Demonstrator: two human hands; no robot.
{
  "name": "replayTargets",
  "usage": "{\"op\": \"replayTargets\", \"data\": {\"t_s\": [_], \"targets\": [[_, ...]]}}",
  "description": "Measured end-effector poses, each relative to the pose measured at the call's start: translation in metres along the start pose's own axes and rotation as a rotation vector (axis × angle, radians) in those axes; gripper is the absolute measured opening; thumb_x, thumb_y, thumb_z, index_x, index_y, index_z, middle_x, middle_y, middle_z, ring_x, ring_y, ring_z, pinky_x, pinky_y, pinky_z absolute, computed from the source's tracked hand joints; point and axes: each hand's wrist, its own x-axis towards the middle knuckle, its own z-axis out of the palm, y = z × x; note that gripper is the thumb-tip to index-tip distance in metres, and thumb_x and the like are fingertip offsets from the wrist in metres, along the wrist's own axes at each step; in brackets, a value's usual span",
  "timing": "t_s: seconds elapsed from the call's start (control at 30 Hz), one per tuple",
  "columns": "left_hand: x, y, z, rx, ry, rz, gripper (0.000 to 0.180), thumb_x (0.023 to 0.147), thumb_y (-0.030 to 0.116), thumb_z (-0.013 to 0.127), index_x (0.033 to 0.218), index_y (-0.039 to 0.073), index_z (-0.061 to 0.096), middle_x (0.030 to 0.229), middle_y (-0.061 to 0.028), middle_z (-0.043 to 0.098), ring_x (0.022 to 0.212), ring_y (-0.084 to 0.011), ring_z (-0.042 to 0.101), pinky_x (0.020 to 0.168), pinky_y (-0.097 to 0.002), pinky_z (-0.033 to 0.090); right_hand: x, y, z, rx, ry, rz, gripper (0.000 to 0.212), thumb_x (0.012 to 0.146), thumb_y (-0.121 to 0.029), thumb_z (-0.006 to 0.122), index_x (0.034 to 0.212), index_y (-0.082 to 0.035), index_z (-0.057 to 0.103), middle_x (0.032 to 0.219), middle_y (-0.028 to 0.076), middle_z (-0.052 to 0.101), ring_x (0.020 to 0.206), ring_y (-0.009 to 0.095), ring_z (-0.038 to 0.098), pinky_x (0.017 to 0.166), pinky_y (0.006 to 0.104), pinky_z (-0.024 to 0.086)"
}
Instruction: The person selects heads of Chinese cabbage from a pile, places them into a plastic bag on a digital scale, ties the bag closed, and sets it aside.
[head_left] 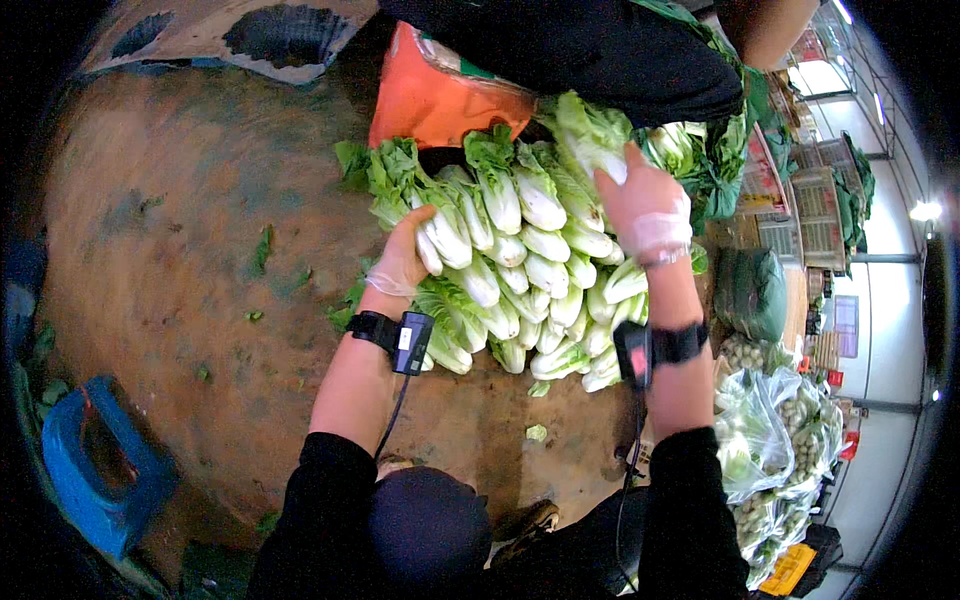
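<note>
At the left of the cabbage pile (548, 275) on the floor (180, 250), our left hand (402, 256) rests against one head (450, 240), perhaps for steadying; its grip we cannot tell. Rightward, our right hand (645, 203) grasps another cabbage (585, 135) near its base, probably the firmer part.

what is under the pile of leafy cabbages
Around the pile, brown floor shows, with loose green leaves on it at the left. What lies directly underneath is covered by the cabbages and cannot be seen.
</note>
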Motion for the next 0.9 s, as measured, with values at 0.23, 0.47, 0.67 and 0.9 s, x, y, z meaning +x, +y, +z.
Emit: {"op": "replayTargets", "data": {"t_s": [0.23, 0.47, 0.67, 0.9], "targets": [[-0.016, -0.037, -0.002, -0.088, -0.212, 0.244, 0.065, 0.084, 0.057, 0.044, 0.126, 0.008, 0.039, 0.12, -0.0076, 0.05, 0.11, -0.02, 0.048, 0.095, -0.0343, 0.041, -0.045, -0.095, 0.1, 0.176, 0.181, -0.423, 0.053, 0.077, -0.027, 0.057, 0.125, -0.011, 0.043, 0.093, 0.015, 0.059, 0.082, 0.032, 0.059, 0.071, 0.0401, 0.048], [-0.012, -0.021, -0.001, 0.081, -0.127, 0.167, 0.048, 0.085, 0.034, 0.06, 0.121, 0.006, 0.045, 0.115, -0.0083, 0.054, 0.106, -0.0217, 0.052, 0.09, -0.035, 0.044, -0.028, -0.104, 0.099, 0.234, -0.328, -0.583, 0.054, 0.08, -0.032, 0.052, 0.129, -0.013, 0.041, 0.118, 0.023, 0.051, 0.097, 0.039, 0.055, 0.082, 0.0411, 0.045], [-0.011, -0.008, 0.017, -0.118, -0.132, 0.115, 0.042, 0.084, 0.022, 0.062, 0.119, 0.004, 0.047, 0.114, -0.0094, 0.055, 0.105, -0.0232, 0.054, 0.089, -0.0381, 0.045, 0.046, -0.026, 0.104, 0.085, -0.317, -0.155, 0.066, 0.075, -0.051, 0.054, 0.109, 0.005, 0.053, 0.101, 0.021, 0.06, 0.095, 0.033, 0.059, 0.083, 0.0402, 0.045], [-0.02, 0.001, 0.006, 0.019, -0.111, 0.188, 0.043, 0.082, 0.022, 0.064, 0.118, 0.004, 0.048, 0.112, -0.0088, 0.056, 0.102, -0.0215, 0.055, 0.087, -0.0355, 0.046, 0.055, -0.022, 0.121, 0.023, -0.407, -0.458, 0.054, 0.073, -0.04, 0.063, 0.118, -0.013, 0.055, 0.112, 0.022, 0.056, 0.101, 0.032, 0.056, 0.086, 0.0346, 0.045]]}}
